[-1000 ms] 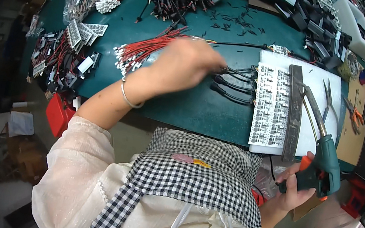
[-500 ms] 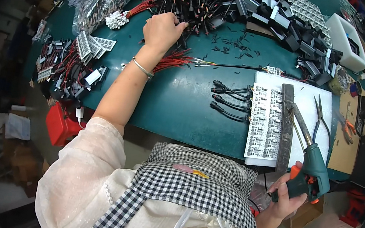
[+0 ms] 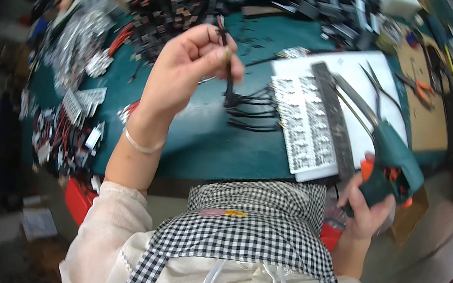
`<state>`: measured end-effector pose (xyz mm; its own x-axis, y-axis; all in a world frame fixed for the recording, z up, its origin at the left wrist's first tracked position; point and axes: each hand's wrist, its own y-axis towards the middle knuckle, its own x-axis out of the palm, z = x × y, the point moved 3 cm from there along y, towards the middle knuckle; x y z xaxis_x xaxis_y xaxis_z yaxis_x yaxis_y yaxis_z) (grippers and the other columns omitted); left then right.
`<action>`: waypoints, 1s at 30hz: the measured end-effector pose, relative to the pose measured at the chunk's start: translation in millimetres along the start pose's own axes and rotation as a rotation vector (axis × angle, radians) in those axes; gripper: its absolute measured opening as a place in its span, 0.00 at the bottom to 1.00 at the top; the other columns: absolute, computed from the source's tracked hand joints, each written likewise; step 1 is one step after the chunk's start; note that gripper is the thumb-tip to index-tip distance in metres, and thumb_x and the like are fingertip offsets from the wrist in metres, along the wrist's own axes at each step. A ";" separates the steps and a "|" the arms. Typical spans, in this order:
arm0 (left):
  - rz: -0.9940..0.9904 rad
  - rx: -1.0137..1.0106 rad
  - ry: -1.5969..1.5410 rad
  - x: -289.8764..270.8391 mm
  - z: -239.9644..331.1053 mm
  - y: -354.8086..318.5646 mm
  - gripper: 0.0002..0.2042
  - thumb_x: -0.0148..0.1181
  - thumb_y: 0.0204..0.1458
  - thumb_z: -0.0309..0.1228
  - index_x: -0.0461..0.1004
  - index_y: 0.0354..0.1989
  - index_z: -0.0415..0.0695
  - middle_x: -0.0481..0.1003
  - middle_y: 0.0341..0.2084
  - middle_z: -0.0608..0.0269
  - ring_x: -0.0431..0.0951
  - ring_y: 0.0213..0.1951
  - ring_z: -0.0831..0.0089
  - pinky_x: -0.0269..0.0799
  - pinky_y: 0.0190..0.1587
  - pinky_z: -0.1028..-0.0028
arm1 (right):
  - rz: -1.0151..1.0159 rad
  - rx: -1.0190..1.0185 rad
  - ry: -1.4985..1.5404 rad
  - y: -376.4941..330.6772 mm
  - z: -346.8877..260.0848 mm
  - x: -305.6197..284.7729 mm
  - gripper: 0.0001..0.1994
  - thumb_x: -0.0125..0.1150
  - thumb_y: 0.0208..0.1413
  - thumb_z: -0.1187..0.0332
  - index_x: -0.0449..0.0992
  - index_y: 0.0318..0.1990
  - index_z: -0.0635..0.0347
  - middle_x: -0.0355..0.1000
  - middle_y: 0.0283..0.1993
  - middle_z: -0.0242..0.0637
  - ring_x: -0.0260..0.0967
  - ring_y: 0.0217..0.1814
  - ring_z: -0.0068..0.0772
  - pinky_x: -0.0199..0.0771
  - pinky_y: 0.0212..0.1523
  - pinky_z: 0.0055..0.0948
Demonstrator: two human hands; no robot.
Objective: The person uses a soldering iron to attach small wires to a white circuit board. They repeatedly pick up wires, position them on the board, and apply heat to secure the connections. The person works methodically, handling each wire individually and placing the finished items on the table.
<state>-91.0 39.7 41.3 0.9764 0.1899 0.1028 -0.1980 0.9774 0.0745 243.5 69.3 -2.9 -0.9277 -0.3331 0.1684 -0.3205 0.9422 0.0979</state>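
Raised over the green table, my left hand is closed, pinching a short black cable with a connector at its lower end; coloured wire ends show at its top. My right hand grips the handle of a green soldering gun with an orange trigger. The gun's long metal barrel points up and left, its front end by a dark bar lying across a white foam block. Left of the bar lies a panel of small white circuit boards, with several black connector cables along its left edge.
Heaped black cables and dark housings fill the table's far side. Clear plastic bags and a pile of wired parts lie left. Long-nosed pliers rest on the foam; orange-handled pliers lie on cardboard at right.
My left hand has come back from the cable heap toward me and to the right, now with a black cable in it. My right hand still holds the soldering gun. The whole view has shifted.
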 end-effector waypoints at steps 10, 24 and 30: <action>-0.471 -0.420 -0.216 112.2 -28.3 -40.1 0.07 0.48 0.61 0.25 0.67 0.42 0.34 0.69 0.21 0.67 0.69 0.21 0.83 0.68 0.24 0.83 | -0.085 0.017 -0.039 20.9 -9.6 27.7 0.27 0.60 0.49 0.79 0.61 0.57 0.75 0.73 0.33 0.44 0.70 0.27 0.21 0.70 0.25 0.16; -0.607 -0.467 -0.185 113.9 -44.0 -45.6 0.08 0.47 0.62 0.27 0.67 0.42 0.34 0.70 0.21 0.64 0.71 0.21 0.80 0.69 0.24 0.81 | -0.044 0.048 -0.032 17.5 -1.3 41.4 0.27 0.61 0.48 0.80 0.61 0.58 0.74 0.73 0.32 0.43 0.69 0.25 0.19 0.71 0.25 0.16; -0.548 -0.466 -0.266 118.8 -50.9 -47.0 0.09 0.49 0.62 0.30 0.67 0.43 0.36 0.70 0.21 0.67 0.69 0.20 0.82 0.67 0.22 0.84 | -0.049 0.059 -0.006 17.7 1.4 41.8 0.29 0.61 0.47 0.80 0.60 0.58 0.74 0.72 0.31 0.41 0.69 0.26 0.19 0.70 0.25 0.16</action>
<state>38.7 21.0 -0.4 0.8591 -0.3041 0.4117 0.4230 0.8747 -0.2365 198.8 72.1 4.4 -0.9119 -0.3785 0.1586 -0.3758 0.9255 0.0479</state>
